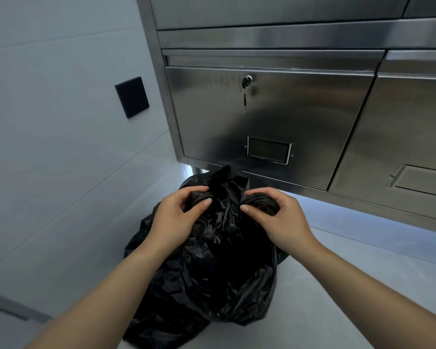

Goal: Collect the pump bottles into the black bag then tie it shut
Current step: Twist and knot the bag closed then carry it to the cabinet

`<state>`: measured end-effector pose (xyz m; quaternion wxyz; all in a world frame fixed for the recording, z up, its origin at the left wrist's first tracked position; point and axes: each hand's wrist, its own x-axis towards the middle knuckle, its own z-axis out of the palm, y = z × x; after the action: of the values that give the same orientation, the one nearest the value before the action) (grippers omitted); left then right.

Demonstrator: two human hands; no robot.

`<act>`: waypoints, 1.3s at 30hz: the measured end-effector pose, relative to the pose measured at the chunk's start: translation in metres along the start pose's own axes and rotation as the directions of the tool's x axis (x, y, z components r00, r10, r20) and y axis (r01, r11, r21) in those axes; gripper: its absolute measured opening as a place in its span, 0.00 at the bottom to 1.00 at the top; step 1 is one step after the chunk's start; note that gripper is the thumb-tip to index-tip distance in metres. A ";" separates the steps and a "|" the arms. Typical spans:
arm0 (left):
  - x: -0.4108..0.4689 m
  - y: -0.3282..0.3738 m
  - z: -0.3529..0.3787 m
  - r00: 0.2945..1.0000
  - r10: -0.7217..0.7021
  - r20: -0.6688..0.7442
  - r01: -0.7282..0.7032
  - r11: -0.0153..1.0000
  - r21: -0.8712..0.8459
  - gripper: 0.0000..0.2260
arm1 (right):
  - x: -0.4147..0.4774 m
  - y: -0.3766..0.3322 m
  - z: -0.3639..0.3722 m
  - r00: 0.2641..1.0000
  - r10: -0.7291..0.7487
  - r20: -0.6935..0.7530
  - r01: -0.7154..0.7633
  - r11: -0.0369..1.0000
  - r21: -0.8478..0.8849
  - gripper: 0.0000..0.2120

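Observation:
A bulging black plastic bag (212, 280) sits on the pale floor in front of me. Its top is gathered into two bunches. My left hand (176, 215) is closed around the left bunch of plastic. A little to the right, my right hand (275, 217) grips the other bunch. A loose flap of the bag (222, 177) sticks up between and behind the hands. No pump bottles are visible; whatever the bag holds is hidden by the plastic.
A stainless steel cabinet (275, 114) stands just behind the bag, with a key in its lock (246, 83) and a label holder (269, 149). A grey tiled wall with a black square plate (132, 96) rises on the left. Pale floor (337, 285) lies to the right.

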<state>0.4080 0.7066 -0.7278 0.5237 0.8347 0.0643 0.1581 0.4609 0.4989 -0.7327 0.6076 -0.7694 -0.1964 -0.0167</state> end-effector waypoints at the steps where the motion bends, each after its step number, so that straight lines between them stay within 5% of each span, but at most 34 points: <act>1: 0.000 0.003 0.002 1.000 0.011 0.021 -0.009 0.998 -0.060 0.09 | -0.001 -0.001 0.001 1.000 -0.017 -0.002 0.017 1.000 -0.006 0.10; 9: -0.008 0.009 0.024 0.998 0.067 -0.007 -0.067 0.994 -0.081 0.10 | -0.003 0.001 0.000 0.996 -0.012 -0.094 0.006 0.998 -0.065 0.20; 22: -0.023 0.022 0.025 0.999 0.002 0.052 -0.005 0.999 0.045 0.30 | -0.006 -0.003 0.019 0.998 0.005 -0.069 -0.020 0.976 -0.215 0.08; 31: -0.013 0.021 0.028 0.991 0.104 -0.079 -0.101 0.994 0.046 0.10 | -0.010 -0.006 0.013 0.994 -0.090 0.060 0.101 0.971 -0.216 0.12; 39: -0.012 0.020 0.033 0.995 0.085 -0.059 -0.087 0.996 -0.027 0.16 | -0.007 -0.006 0.001 0.998 -0.064 0.016 0.065 0.993 -0.094 0.11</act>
<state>0.4066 0.6668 -0.7255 0.5266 0.8238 0.0413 0.2055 0.4527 0.4994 -0.7296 0.5683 -0.7907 -0.2241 -0.0406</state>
